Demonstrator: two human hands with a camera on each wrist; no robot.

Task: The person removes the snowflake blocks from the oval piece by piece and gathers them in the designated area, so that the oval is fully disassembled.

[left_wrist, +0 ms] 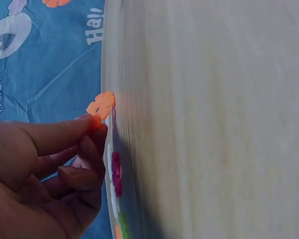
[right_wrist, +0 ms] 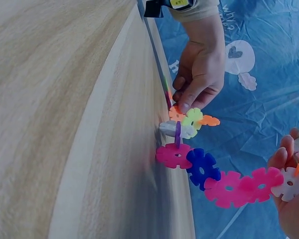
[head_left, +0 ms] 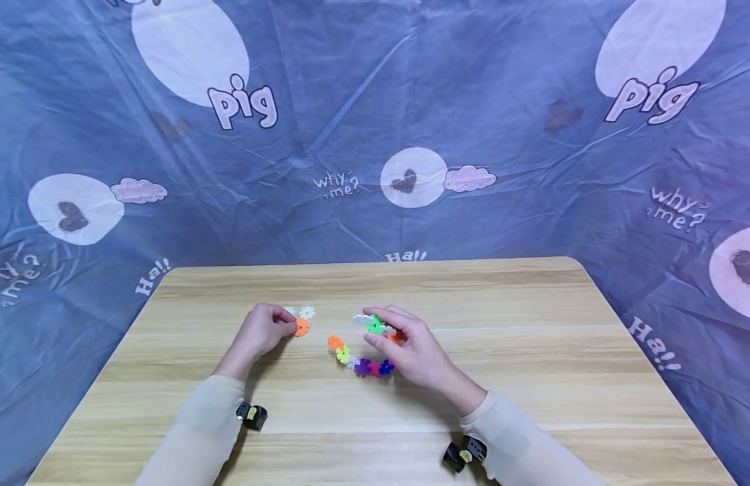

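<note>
The step in hand looks like taking up a loose piece to lengthen a chain of notched plastic flower discs [head_left: 363, 366]. The left hand [head_left: 264, 329] pinches an orange flower disc [head_left: 302, 327] between thumb and fingers, low over the bench [head_left: 532, 324], with white flower discs [head_left: 307, 312] just beyond it; whether the orange piece is clear of the surface, I cannot tell. The left wrist view also shows a magenta flower disc [left_wrist: 117, 174] near that hand.

The right hand [head_left: 414, 344] holds one part of the chain, its thumb and fingers curled about a green flower disc [head_left: 375, 325]. From there the chain curves round through pink, blue, purple, white and yellow-green to an orange end disc [head_left: 335, 342], which points up toward the gap between the hands. How much of the chain rests on the bench is not plain.

The next move, as I judge it, calls for bringing the pinched disc to a chain end, turning it crosswise so that notch faces notch, and pressing the two together while the right fingers steady the chain against twisting or popping apart.
</note>
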